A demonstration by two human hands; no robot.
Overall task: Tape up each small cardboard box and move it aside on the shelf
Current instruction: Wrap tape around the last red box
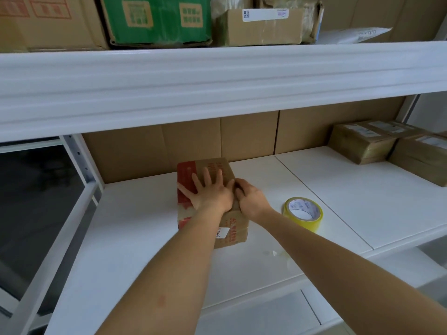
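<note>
Nearest me, a crumpled scrap of clear tape (274, 253) lies on the white shelf (135, 238), just in front of the small cardboard box (212, 189). My two bare forearms reach in over the shelf to that box, which sits on the shelf left of centre. The box is brown with red print and a red band on its left side, and has a white label on its near end. My left hand (208, 192) lies flat on the box top, grip wide, fingers spread and straight. My right hand (249, 198) touches it at the box's right top edge, fingers curled; whether that grip pinches tape or the box edge I cannot tell. A yellow tape roll (303, 213) stands just right of the box. Well right of the box and further back, taped brown parcels (362, 141) are stacked. Above the box, an upper shelf (217, 76) carries a green carton (157, 18).
</note>
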